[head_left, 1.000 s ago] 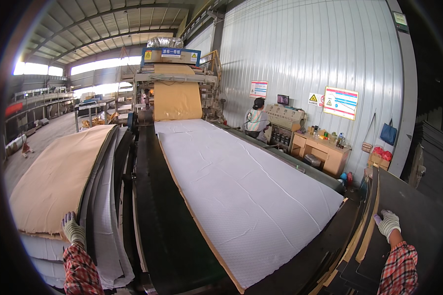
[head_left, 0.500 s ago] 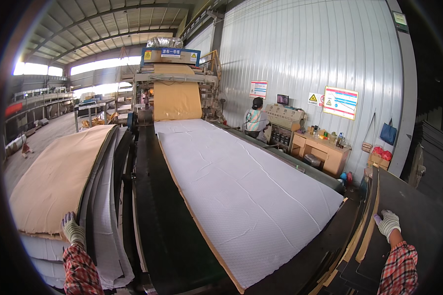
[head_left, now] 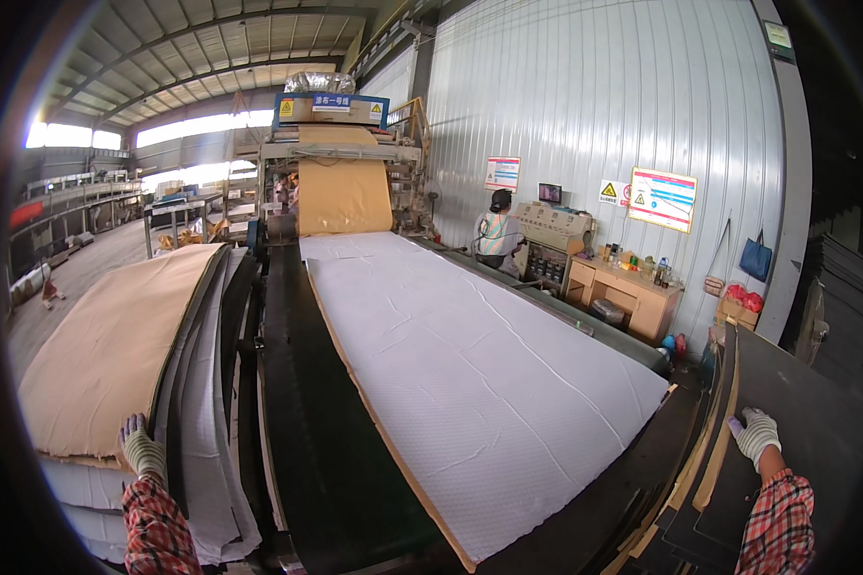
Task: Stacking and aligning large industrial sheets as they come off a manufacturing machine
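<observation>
Head view: left hand (head_left: pixel 142 448), gloved, lies flat with fingers spread on the near edge of the tan sheet stack (head_left: pixel 115 345) at the left; it clamps nothing. Right hand (head_left: pixel 755 434), gloved, presses open-palmed against the dark upright board (head_left: pixel 805 412) at the right, not clamped. Between them, a white quilted sheet (head_left: pixel 470 364) lies fully out along the black conveyor (head_left: pixel 307 422), its near end unlifted. Judgement: the sheet is delivered; its removal is not yet begun.
</observation>
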{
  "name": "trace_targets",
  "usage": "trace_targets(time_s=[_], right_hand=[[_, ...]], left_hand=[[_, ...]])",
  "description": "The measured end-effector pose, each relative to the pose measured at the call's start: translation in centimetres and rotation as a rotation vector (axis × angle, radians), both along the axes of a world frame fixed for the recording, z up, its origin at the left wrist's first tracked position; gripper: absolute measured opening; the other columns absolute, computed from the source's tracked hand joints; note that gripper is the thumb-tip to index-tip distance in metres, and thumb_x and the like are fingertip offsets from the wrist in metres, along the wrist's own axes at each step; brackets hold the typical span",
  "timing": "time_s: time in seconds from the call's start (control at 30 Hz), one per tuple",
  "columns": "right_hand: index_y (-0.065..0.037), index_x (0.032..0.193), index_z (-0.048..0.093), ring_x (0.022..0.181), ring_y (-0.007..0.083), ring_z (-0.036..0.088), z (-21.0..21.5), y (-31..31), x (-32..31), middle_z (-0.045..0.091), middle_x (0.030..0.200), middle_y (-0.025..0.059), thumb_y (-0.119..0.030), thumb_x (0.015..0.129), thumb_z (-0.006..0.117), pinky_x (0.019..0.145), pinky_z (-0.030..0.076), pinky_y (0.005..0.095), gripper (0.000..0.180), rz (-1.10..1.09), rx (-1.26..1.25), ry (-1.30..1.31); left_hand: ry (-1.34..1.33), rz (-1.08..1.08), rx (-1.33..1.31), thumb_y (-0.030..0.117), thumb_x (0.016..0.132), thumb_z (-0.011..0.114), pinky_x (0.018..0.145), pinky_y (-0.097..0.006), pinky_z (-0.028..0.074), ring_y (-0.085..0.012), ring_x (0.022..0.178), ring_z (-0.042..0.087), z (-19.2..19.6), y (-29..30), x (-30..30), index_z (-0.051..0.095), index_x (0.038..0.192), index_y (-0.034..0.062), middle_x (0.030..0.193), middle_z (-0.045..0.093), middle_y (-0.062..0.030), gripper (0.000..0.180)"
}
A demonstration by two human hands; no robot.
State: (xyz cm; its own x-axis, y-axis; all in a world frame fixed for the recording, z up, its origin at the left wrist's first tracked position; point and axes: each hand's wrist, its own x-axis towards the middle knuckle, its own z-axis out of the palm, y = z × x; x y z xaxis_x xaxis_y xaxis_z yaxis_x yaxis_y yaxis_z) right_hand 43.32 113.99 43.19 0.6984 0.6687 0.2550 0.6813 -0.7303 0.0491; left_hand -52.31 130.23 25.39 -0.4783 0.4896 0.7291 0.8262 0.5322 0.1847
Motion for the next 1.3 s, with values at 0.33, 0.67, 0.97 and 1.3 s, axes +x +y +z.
trace_targets(time_s=[0.33, 0.67, 0.97, 1.3], right_hand=[[0.001, 0.115, 0.054, 0.114, 0.0334, 0.047, 0.1, -0.2, -0.5, 0.051, 0.121, 0.0219, -0.045, 0.085, 0.045, 0.099, 0.035, 0.036, 0.056, 0.038, 0.047, -0.04], [0.0, 0.116, 0.053, 0.114, 0.033, 0.047, 0.2, -0.2, -0.4, 0.051, 0.121, 0.0216, -0.044, 0.085, 0.046, 0.098, 0.035, 0.0381, 0.055, 0.036, 0.053, -0.018], [0.0, 0.119, 0.051, 0.118, 0.0322, 0.045, 0.1, -0.2, -0.1, 0.048, 0.125, 0.0215, -0.044, 0.086, 0.045, 0.099, 0.033, 0.0383, 0.056, 0.038, 0.025, -0.002], [0.001, 0.114, 0.055, 0.113, 0.0341, 0.048, -0.4, -0.1, 0.4, 0.052, 0.119, 0.0221, -0.042, 0.085, 0.046, 0.098, 0.036, 0.0368, 0.052, 0.062, 0.055, -0.055]], left_hand=[[-0.019, 0.003, -0.019, 0.028, 0.073, 0.063, 0.102, -0.041, 0.03, -0.0305, 0.114, 0.046, 0.3, -0.1, 0.3, 0.054, 0.114, 0.0006, 0.12, 0.052, -0.0175, 0.05], [-0.009, -0.004, -0.017, 0.028, 0.072, 0.063, 0.101, -0.042, 0.03, -0.0308, 0.114, 0.046, 0.2, -0.1, 0.2, 0.054, 0.113, 0.0004, 0.119, 0.052, -0.0177, 0.051], [-0.001, -0.002, -0.007, 0.028, 0.072, 0.063, 0.101, -0.042, 0.03, -0.0307, 0.113, 0.046, 0.2, 0.0, 0.1, 0.054, 0.113, 0.0003, 0.118, 0.053, -0.0175, 0.05], [0.017, -0.002, 0.0, 0.027, 0.073, 0.063, 0.101, -0.042, 0.031, -0.0309, 0.113, 0.047, 0.0, 0.1, -0.1, 0.054, 0.112, 0.0005, 0.118, 0.053, -0.0175, 0.049]])
